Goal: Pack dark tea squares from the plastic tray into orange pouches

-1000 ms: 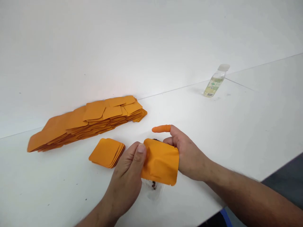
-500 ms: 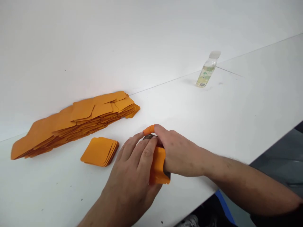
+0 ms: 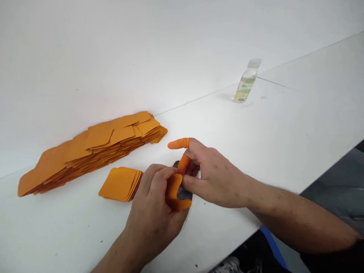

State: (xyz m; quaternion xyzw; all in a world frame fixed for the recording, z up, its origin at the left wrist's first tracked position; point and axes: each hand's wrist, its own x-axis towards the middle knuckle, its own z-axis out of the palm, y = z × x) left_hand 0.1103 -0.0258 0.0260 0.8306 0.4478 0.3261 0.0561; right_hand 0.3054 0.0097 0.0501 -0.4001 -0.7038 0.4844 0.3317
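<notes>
An orange pouch (image 3: 174,191) with a grey inside is in my left hand (image 3: 155,201), its mouth gaping toward the right. My left fingers curl around it. At the pouch's upper rim, the thumb and a bent finger of my right hand (image 3: 206,172) close together, seemingly on its edge. Orange finger cots cover two fingers of that hand; the index finger points out to the left. A small dark brown clump (image 3: 176,163) shows just behind the pouch, beside the bent finger. Most of the clump is hidden. A short stack of orange pouches (image 3: 119,184) lies left of my left hand.
A long, overlapping pile of orange pouches (image 3: 99,140) runs along the wall at left. At the back right stands a clear bottle (image 3: 246,85) with a white cap and pale liquid. Dark crumbs dot the white table (image 3: 256,151), whose near edge runs diagonally at lower right.
My right index finger has lifted off the clump and straightened. The pouch has shifted slightly left in my left hand and turned, showing more of its open mouth. My left fingers have drawn back and curled.
</notes>
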